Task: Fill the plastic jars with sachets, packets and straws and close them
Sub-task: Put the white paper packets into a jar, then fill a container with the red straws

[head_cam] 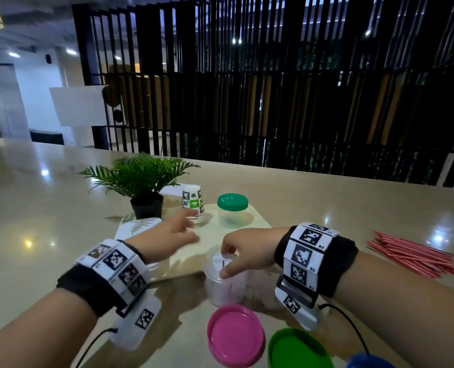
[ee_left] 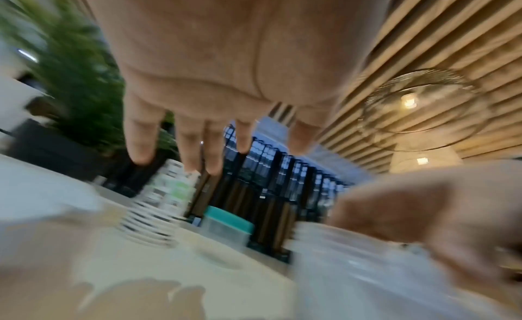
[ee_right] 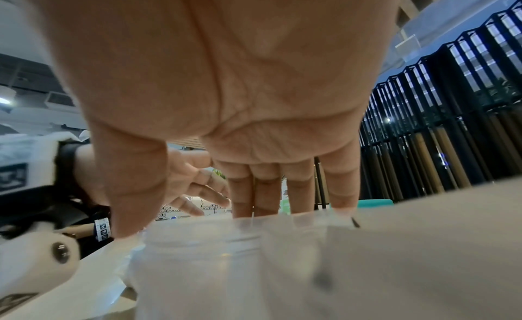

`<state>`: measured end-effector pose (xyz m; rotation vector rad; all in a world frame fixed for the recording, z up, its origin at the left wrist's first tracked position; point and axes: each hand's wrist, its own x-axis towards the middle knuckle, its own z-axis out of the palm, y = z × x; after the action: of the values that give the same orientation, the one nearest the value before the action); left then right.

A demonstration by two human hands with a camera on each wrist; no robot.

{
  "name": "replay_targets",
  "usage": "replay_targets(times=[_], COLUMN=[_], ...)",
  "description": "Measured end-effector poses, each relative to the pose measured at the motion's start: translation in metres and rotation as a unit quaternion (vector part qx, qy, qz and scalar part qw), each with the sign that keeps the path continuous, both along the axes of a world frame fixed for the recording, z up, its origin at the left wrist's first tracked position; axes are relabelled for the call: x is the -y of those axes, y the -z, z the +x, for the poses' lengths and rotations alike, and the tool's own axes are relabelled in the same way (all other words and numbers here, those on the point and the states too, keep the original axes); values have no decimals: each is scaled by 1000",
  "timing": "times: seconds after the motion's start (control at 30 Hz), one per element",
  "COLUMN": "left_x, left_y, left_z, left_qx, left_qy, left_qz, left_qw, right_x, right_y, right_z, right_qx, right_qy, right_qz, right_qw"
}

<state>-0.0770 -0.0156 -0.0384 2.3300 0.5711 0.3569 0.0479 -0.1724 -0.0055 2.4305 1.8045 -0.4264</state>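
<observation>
An open clear plastic jar (head_cam: pixel 221 289) stands at the near edge of a pale tray (head_cam: pixel 257 221), with white sachets (head_cam: pixel 220 258) sticking up in its mouth. My right hand (head_cam: pixel 233 257) hovers over it. In the right wrist view its straight fingers (ee_right: pixel 265 197) reach down into the jar (ee_right: pixel 197 269) mouth onto the sachets, with the thumb at the rim. My left hand (head_cam: pixel 186 227) stretches forward, fingers (ee_left: pixel 197 146) spread and empty, close to a stack of paper cups (head_cam: pixel 194 205). A pink lid (head_cam: pixel 236 337) and a green lid (head_cam: pixel 299 350) lie in front of the jar.
A second jar with a teal lid (head_cam: pixel 232 208) stands on the tray's far side. A potted plant (head_cam: pixel 143 181) sits at the back left. Red straws (head_cam: pixel 417 257) lie in a pile at the right. A blue lid's edge (head_cam: pixel 366 362) shows at the bottom right.
</observation>
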Motion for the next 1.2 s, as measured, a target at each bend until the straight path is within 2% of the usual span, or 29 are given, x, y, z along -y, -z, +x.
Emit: replay_targets(times=[0.07, 0.13, 0.2, 0.27, 0.4, 0.6, 0.83, 0.93, 1.1, 1.2], left_x=[-34, -66, -88, -103, -119, -111, -100, -122, -82, -83], left_y=[2, 8, 14, 18, 25, 26, 26, 37, 10, 9], left_z=[-3, -6, -7, -8, -3, 1, 3, 7, 6, 14], left_qx=[8, -104, -212, -260, -305, -255, -263, -283, -310, -308], left_qy=[-117, -213, -257, -278, -284, -319, -304, -306, -290, -266], left_qz=[42, 117, 138, 131, 112, 87, 46, 58, 57, 70], left_qw=[992, 964, 933, 915, 902, 909, 914, 907, 904, 911], right_x=[1, 2, 3, 3, 3, 0, -6, -7, -6, -6], right_y=[-1, 0, 3, 5, 7, 7, -1, -1, -1, -2], right_z=[-1, -1, -1, 0, 1, 0, -2, -2, -2, -2], right_qx=[-1, 5, 12, 9, 0, 1, 13, 13, 5, -2], right_qy=[3, 2, 1, 6, 20, 20, 17, 14, 17, 23], right_qz=[-2, 3, 16, 29, 36, 35, 24, 18, 18, 17], right_qw=[1000, 1000, 1000, 1000, 999, 999, 1000, 1000, 1000, 1000])
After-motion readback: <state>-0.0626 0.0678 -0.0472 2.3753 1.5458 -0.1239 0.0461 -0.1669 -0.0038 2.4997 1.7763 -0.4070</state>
